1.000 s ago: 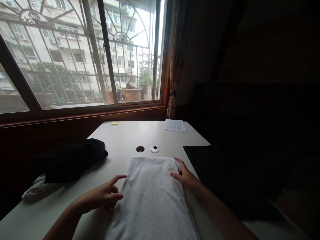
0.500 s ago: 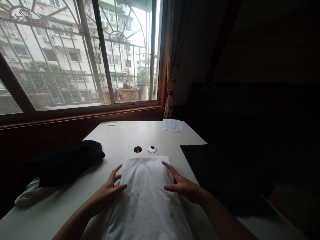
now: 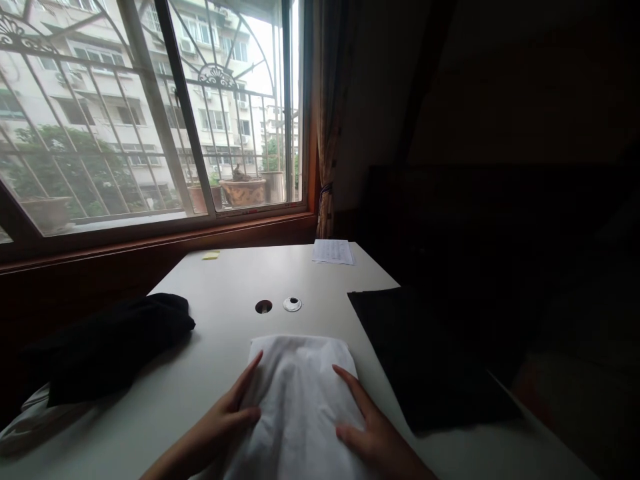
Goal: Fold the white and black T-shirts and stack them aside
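A folded white cloth (image 3: 300, 400) lies on the white table (image 3: 230, 280) at the bottom centre, with soft creases along it. My left hand (image 3: 227, 423) rests against its left edge, thumb and forefinger spread apart on the fabric. On the right edge, my right hand (image 3: 370, 427) touches the cloth with thumb and forefinger likewise apart. The outer fingers of both hands are mostly hidden behind the hands or at the cloth's sides.
Bunched black cloth (image 3: 120, 347) lies at the left, over a pale one (image 3: 45, 420). Flat dark fabric (image 3: 425, 360) covers the right side. Papers (image 3: 333, 252), a yellow note (image 3: 211, 255), a round hole (image 3: 263, 307) and its white cap (image 3: 293, 305) are further back.
Both hands and the white cloth have moved nearer to me, and the cloth's far edge sits further from the hole. The view has shifted slightly to the right.
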`<control>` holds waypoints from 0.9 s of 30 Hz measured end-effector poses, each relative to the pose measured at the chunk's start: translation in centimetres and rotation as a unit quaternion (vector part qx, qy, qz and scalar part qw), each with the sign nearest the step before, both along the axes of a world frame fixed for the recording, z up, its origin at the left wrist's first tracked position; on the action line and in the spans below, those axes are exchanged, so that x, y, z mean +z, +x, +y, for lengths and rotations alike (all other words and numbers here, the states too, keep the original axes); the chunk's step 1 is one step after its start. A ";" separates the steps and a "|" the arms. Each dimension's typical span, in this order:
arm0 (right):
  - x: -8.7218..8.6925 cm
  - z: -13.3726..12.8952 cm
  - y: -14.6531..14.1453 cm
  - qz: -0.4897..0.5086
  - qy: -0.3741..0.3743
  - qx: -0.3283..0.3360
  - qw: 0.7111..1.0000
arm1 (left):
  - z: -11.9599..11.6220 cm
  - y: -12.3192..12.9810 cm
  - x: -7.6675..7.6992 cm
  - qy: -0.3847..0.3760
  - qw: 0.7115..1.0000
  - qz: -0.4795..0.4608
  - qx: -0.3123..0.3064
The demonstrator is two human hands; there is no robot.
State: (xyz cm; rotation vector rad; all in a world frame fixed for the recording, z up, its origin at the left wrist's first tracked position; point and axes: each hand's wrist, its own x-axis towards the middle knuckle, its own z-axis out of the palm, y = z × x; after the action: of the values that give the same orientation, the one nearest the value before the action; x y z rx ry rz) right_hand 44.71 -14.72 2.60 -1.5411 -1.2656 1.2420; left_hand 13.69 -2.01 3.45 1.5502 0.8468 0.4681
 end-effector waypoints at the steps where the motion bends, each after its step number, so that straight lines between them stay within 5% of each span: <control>1: 0.0 -0.5 0.5 -0.009 0.013 -0.016 1.000 | -0.3 0.6 0.0 0.002 1.000 -0.003 -0.007; 5: 1.4 -2.4 3.9 -0.041 0.068 -0.071 0.994 | -1.5 4.0 0.7 0.025 0.998 -0.042 -0.037; 12: 6.9 -4.5 13.4 -0.186 0.101 -0.169 0.963 | -1.8 14.0 3.2 0.022 0.983 -0.158 -0.086; 20: 12.1 -1.7 26.3 -0.218 0.125 -0.191 0.949 | 0.6 28.1 5.6 -0.031 0.970 -0.218 -0.100; 24: 12.2 1.5 30.9 -0.209 0.121 -0.194 0.951 | 2.1 32.7 5.9 -0.039 0.973 -0.213 -0.077; 27: 9.8 3.8 32.8 -0.177 0.102 -0.208 0.957 | 3.4 34.4 4.6 -0.059 0.979 -0.191 -0.043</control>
State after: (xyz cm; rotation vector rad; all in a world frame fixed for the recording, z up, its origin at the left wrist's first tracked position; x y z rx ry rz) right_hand 77.55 -10.91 12.40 -1.8084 -1.1591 0.5674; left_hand 48.05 1.39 8.03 1.3244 0.4993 0.6186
